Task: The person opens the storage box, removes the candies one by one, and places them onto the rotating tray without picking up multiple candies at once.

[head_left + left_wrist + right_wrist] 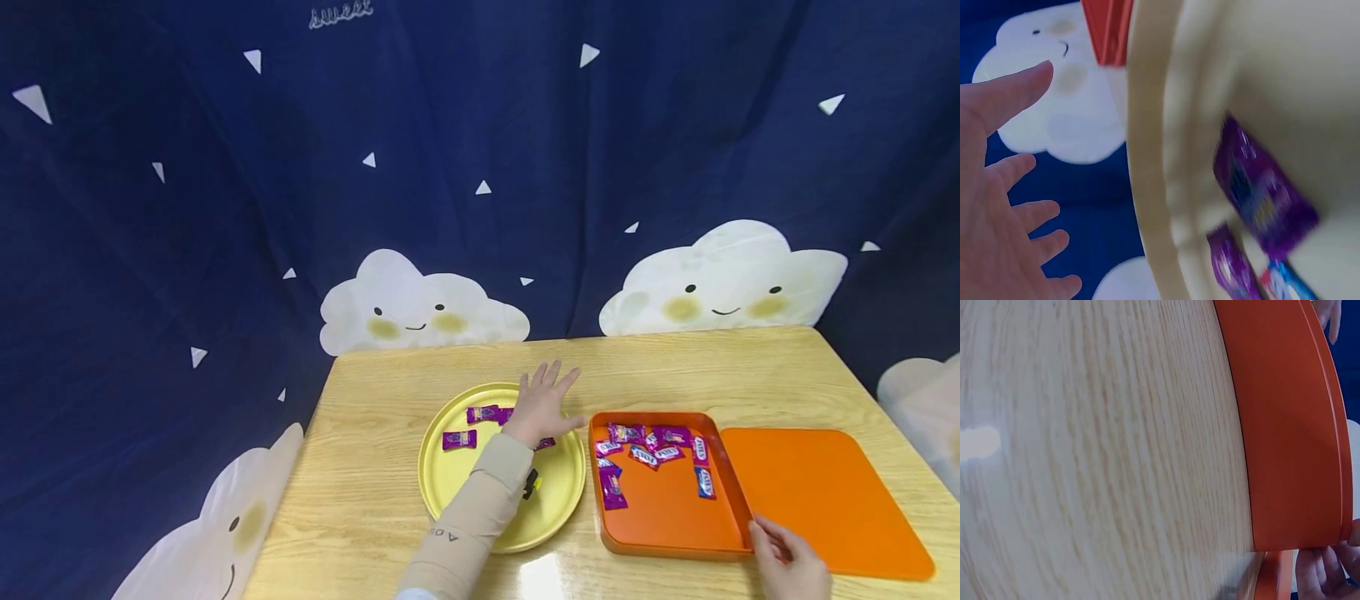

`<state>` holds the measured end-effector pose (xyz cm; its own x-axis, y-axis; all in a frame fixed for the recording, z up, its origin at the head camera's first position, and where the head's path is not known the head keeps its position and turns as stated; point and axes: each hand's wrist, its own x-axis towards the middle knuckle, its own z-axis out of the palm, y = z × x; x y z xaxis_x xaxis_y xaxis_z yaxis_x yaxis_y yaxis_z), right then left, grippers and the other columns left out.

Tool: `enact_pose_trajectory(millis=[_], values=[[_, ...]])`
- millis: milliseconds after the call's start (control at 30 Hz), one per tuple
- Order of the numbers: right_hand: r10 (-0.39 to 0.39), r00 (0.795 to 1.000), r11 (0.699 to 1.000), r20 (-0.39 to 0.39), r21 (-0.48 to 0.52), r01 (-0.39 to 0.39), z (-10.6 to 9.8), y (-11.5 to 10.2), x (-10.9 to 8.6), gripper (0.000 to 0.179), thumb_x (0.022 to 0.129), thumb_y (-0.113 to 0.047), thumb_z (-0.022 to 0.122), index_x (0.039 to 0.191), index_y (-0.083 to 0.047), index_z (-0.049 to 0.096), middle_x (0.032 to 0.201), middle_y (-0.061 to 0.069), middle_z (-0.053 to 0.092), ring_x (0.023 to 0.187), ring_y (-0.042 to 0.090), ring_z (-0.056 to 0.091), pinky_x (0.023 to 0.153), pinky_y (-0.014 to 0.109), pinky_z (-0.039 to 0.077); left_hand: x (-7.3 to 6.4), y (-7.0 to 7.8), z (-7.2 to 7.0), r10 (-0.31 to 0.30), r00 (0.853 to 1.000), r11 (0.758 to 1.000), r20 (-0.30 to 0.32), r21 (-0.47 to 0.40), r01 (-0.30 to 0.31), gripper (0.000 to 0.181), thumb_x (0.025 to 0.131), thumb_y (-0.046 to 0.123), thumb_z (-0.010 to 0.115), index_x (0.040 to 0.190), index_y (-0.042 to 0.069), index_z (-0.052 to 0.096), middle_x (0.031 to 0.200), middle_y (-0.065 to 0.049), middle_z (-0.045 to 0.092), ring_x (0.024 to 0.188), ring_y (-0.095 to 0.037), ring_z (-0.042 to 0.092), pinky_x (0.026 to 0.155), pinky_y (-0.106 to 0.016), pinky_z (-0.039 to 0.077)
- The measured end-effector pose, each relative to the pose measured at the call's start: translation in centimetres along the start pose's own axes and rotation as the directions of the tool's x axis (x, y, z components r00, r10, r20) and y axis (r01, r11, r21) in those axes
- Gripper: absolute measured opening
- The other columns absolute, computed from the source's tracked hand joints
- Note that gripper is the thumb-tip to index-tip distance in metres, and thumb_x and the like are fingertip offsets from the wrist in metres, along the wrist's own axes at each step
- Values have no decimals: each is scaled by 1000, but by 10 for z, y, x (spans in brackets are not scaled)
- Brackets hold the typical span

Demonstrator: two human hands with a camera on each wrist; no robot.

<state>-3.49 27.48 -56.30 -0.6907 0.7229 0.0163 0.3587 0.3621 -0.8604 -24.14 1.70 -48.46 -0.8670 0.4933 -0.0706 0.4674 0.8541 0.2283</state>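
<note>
My left hand (534, 414), with fingers spread, hovers over the far right part of a round yellow tray (431, 500) and holds nothing. Purple-wrapped candies (459, 439) lie on that tray; the hand and sleeve cover part of it. In the left wrist view a purple candy (1264, 190) sits inside the rim, apart from the fingers. To the right stands a shallow orange box (652, 521) with several purple and blue-red-white wrapped candies along its far and side walls. My right hand (791, 562) pinches the box's near right corner, thumb at the rim in the right wrist view.
A flat orange lid (817, 500) lies on the wooden table (360, 467) right of the box. A small black and yellow thing (531, 483) on the yellow tray is partly behind the left sleeve. A dark blue curtain (450, 108) with clouds hangs behind the table.
</note>
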Motion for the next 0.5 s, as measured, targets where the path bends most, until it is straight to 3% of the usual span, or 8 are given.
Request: enact_pose_trajectory(millis=[200, 500], values=[[-13, 1000, 1000, 8, -15, 13, 0, 0, 0, 31, 84, -20, 64, 101, 5, 66, 61, -42, 41, 55, -19, 43, 51, 5, 38, 10, 29, 7, 49, 999, 998, 13, 26, -49, 79, 80, 56, 59, 145, 33, 21, 152, -1, 16, 138, -24, 14, 110, -48, 13], [-20, 1000, 1000, 11, -22, 21, -1, -3, -1, 32, 84, -18, 64, 102, 9, 64, 59, -44, 39, 53, -20, 42, 50, 4, 37, 21, 71, 16, 127, 990, 979, 54, 153, -134, 78, 78, 60, 56, 144, 37, 21, 151, 5, 18, 138, -18, 17, 110, -43, 17]])
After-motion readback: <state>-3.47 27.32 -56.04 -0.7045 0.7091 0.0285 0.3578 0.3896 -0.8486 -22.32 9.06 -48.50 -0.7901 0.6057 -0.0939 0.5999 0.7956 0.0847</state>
